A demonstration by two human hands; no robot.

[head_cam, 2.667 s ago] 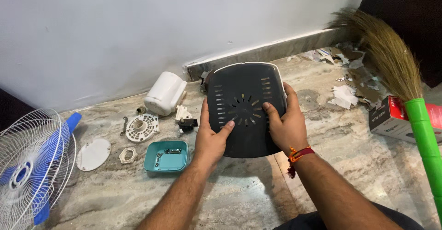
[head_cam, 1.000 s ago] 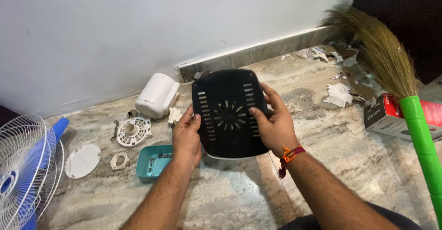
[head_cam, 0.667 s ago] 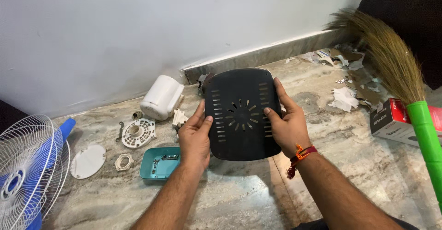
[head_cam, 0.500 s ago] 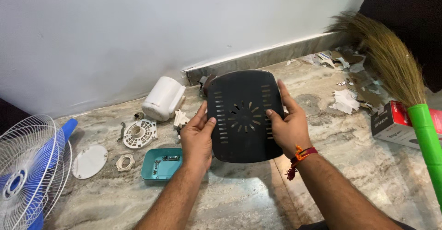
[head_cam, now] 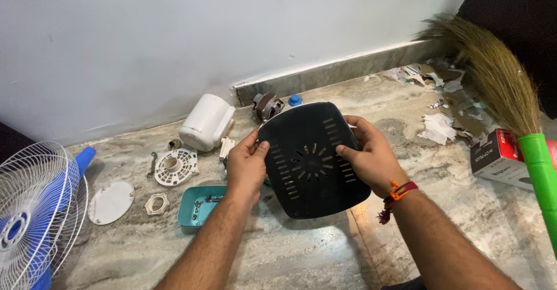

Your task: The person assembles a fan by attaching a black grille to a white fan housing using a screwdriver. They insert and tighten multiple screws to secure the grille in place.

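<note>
I hold a black, rounded-square plastic cover (head_cam: 310,165) with rows of vent slots above the marble floor, tilted and turned slightly clockwise. My left hand (head_cam: 246,165) grips its left edge, thumb on the slotted face. On the right edge my right hand (head_cam: 369,158) does the same; a red and orange thread sits at that wrist. Beyond the cover's top edge lie a small motor (head_cam: 266,104) and a blue cap (head_cam: 295,100).
A teal tray (head_cam: 197,213) with screws lies left of my hands. Further left are a white housing (head_cam: 206,122), a round white grille part (head_cam: 172,167), a white disc (head_cam: 111,202), a plastic nut (head_cam: 156,203) and a fan guard with blue blades (head_cam: 32,209). A broom (head_cam: 525,133), a red box (head_cam: 502,159) and paper scraps (head_cam: 439,127) lie right.
The cover has dropped lower and turned clockwise in my hands, which uncovers the motor and blue cap behind it. Both hands keep their grip on its edges.
</note>
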